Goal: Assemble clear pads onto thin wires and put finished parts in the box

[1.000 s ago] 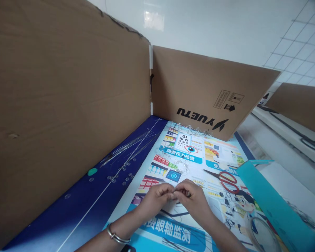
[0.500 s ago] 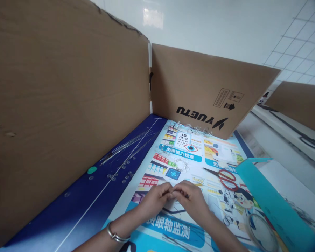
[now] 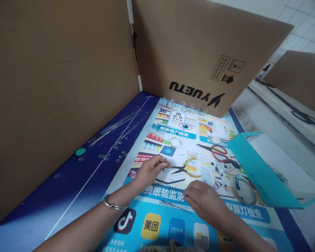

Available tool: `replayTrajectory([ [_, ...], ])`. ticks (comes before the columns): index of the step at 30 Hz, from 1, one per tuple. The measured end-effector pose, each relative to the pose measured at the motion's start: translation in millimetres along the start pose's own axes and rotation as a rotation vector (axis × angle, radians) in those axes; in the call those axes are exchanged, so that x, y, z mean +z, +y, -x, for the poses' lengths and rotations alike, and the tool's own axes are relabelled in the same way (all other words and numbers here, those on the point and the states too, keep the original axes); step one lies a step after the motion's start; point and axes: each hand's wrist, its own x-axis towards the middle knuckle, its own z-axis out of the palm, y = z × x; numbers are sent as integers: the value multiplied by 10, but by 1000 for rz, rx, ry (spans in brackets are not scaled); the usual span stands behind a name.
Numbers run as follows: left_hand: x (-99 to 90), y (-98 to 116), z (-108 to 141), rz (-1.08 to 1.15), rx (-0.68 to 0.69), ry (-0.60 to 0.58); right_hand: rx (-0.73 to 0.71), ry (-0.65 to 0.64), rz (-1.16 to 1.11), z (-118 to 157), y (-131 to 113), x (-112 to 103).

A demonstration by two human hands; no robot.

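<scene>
My left hand [image 3: 150, 169] presses its fingertips together beside the yellow-handled pliers [image 3: 183, 169], on what I cannot tell; my right hand [image 3: 206, 199] is curled near the thin wires [image 3: 174, 206] on the near side, its grip hidden. I'd do best with a light, steady left pinch, parting any wire by its end, away from the scissors [image 3: 219, 153] farther right
</scene>
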Motion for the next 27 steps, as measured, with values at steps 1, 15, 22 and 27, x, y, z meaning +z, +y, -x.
replayTrajectory([
  [1,2,1,1,33,2,38,5,-21,30,62,-29,34],
  [15,-26,81,16,230,12,250,-175,-264,466,31,-324,139],
  [22,-86,136,-18,285,-52,251,-126,-210,531,-92,-341,342],
  [27,-66,166,-13,275,-31,220,-150,-105,501,-83,-154,536],
])
